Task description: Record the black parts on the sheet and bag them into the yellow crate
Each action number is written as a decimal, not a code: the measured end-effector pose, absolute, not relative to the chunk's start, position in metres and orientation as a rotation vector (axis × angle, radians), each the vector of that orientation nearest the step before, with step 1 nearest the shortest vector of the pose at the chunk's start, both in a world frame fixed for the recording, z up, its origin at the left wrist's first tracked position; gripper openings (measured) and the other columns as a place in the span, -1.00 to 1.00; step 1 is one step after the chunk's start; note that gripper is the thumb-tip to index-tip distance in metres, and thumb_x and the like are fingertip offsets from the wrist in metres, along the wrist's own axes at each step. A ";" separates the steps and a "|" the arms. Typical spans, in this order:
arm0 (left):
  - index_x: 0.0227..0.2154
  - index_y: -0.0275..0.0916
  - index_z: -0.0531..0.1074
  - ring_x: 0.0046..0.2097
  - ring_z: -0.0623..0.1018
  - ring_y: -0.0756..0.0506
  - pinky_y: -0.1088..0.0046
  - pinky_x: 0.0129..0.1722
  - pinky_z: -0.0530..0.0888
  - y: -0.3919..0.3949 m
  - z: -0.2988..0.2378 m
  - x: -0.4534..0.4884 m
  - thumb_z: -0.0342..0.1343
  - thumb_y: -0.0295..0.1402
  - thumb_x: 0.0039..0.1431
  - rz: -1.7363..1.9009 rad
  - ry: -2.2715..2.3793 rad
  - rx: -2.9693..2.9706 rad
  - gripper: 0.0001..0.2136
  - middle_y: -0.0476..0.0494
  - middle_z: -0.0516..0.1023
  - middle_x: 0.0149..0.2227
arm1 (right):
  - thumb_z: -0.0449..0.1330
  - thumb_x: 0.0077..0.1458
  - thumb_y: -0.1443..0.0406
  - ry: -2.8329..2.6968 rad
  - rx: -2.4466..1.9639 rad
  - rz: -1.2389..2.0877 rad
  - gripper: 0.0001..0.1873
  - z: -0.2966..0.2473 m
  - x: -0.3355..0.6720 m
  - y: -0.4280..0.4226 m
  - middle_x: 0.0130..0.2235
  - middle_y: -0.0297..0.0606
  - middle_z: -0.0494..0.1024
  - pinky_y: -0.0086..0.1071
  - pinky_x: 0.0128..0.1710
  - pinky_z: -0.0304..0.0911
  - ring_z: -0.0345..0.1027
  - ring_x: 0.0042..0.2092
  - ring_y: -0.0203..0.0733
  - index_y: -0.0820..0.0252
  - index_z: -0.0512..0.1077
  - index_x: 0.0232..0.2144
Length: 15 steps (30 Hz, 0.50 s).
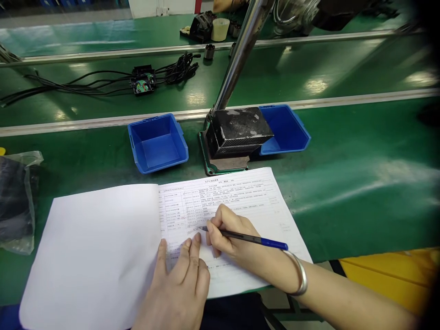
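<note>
An open stack of paper sheets (247,206) lies on the green workbench, its right page printed with a table and lines of small text. The blank left page (96,252) is turned over flat. My right hand (233,233) grips a pen (254,238) with a dark barrel and a blue end cap. The pen's tip touches the page at the end of some handwriting. My left hand (180,279) rests on the lower part of the paper, fingers spread, just left of the pen tip. A silver bangle (301,279) circles my right wrist.
Two blue bins (158,144) stand behind the paper, the right one partly behind a black finned block (240,128) at a metal post (240,55). A circuit board in a black housing (142,80) with cables lies farther back. A plastic bag (17,201) is at left.
</note>
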<state>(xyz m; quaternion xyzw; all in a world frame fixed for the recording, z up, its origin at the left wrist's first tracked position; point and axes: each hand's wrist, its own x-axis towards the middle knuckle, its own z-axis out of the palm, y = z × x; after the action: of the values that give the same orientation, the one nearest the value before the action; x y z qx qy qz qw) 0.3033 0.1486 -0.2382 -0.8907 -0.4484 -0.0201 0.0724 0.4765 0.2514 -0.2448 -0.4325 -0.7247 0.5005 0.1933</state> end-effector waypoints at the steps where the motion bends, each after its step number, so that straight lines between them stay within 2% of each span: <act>1: -0.11 -0.31 0.39 0.18 0.31 -0.25 -0.05 0.12 0.12 0.149 -0.238 0.303 -0.15 -0.37 0.26 -0.060 -1.346 -2.676 -0.73 -0.42 0.44 0.13 | -0.04 0.19 0.29 -2.034 -1.214 1.412 -0.85 -0.245 0.477 0.251 -0.63 -0.45 0.38 -0.45 -0.58 0.15 0.33 -0.61 -0.32 0.08 0.08 -0.43; 8: -0.11 -0.31 0.40 0.18 0.31 -0.26 -0.05 0.09 0.15 0.149 -0.237 0.303 -0.14 -0.36 0.26 -0.036 -1.337 -2.678 -0.73 -0.42 0.44 0.13 | -0.03 0.18 0.31 -2.066 -1.157 1.333 -0.85 -0.246 0.479 0.250 -0.63 -0.45 0.39 -0.44 -0.55 0.18 0.29 -0.60 -0.34 0.09 0.09 -0.44; 15: -0.11 -0.32 0.40 0.18 0.32 -0.24 -0.04 0.13 0.10 0.148 -0.234 0.301 -0.16 -0.39 0.27 -0.041 -1.332 -2.667 -0.73 -0.39 0.43 0.14 | -0.02 0.28 0.20 -1.937 -1.212 1.457 -0.77 -0.255 0.483 0.247 -0.59 -0.41 0.46 -0.44 -0.55 0.22 0.34 -0.60 -0.35 0.09 0.10 -0.43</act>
<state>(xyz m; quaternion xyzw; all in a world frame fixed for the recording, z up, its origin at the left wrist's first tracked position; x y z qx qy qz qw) 0.3013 0.1480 -0.2342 -0.8917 -0.4453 -0.0138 0.0801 0.4827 0.2474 -0.2545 -0.4368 -0.6981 0.5253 0.2143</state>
